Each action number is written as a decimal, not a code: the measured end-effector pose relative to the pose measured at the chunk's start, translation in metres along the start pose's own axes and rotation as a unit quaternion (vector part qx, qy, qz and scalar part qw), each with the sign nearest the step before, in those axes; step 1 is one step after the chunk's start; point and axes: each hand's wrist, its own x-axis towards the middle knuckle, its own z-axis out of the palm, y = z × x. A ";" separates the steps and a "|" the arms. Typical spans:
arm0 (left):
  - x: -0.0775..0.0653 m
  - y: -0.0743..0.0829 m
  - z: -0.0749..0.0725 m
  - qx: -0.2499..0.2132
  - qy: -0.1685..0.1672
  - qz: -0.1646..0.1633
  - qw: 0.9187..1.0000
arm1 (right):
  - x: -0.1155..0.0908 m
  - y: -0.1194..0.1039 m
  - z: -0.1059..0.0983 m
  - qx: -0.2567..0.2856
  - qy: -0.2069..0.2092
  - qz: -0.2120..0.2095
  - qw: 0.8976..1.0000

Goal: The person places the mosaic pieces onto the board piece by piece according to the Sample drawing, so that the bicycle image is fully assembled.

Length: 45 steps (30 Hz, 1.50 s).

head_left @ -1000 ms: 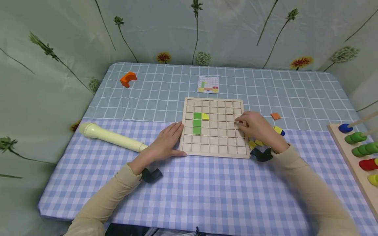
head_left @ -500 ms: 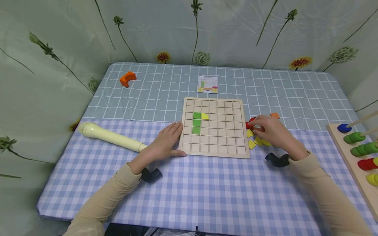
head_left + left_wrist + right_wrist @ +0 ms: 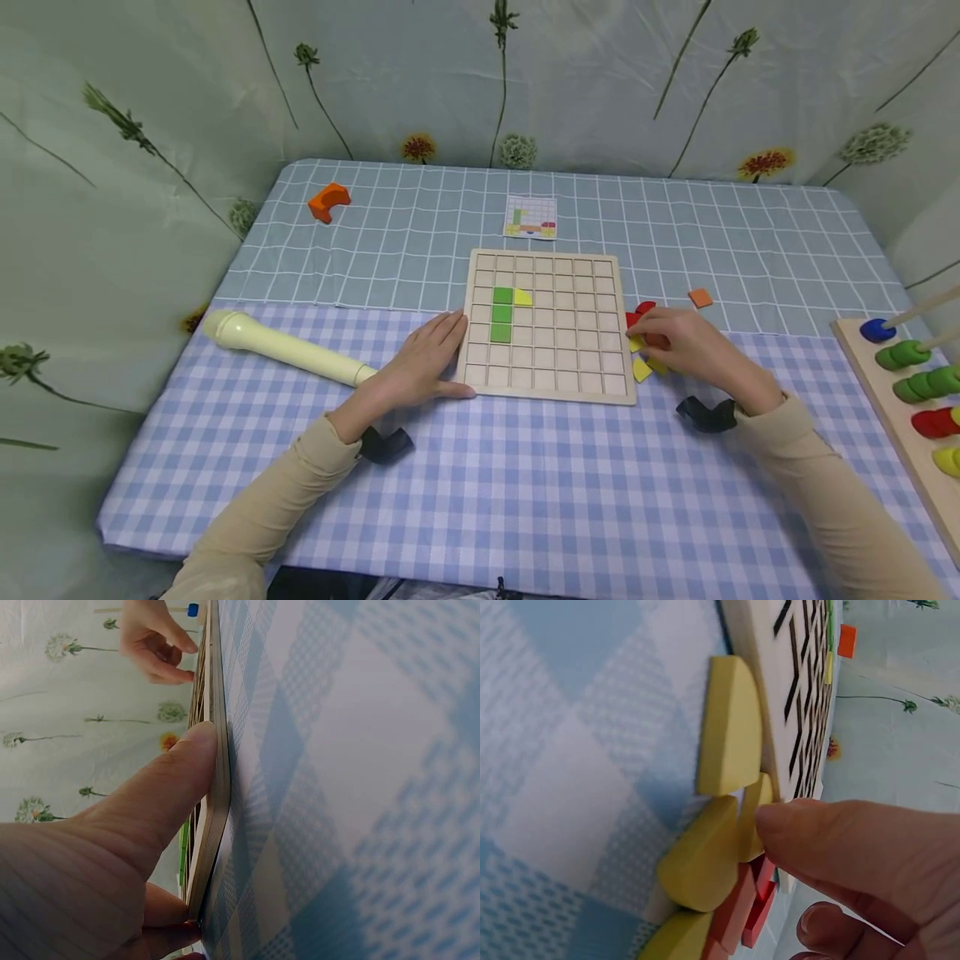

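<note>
From the square wooden grid board [image 3: 566, 338], touched by the spread left hand [image 3: 424, 358], the right hand [image 3: 686, 340] has been moved to yellow curved-edged pieces [image 3: 736, 724]; pinching cannot be told, nothing is added.

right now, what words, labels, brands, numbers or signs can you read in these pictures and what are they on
None: no word, label, brand or number can be read in any view.
Pattern card: a coloured picture on a grid; any fine print is too small to read.
Wooden grid board: no readable marking.
Cream rod: no readable marking.
</note>
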 end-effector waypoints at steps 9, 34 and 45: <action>-0.002 0.001 -0.001 -0.003 0.000 0.000 1.000 | 0.001 0.004 0.003 -0.016 0.008 -0.007 1.000; -0.001 -0.002 0.004 -0.007 -0.010 -0.007 1.000 | 0.000 0.011 0.002 -0.047 -0.013 -0.043 0.998; -0.001 0.002 -0.003 0.001 -0.010 -0.005 1.000 | 0.005 -0.001 -0.003 -0.042 0.041 -0.071 0.996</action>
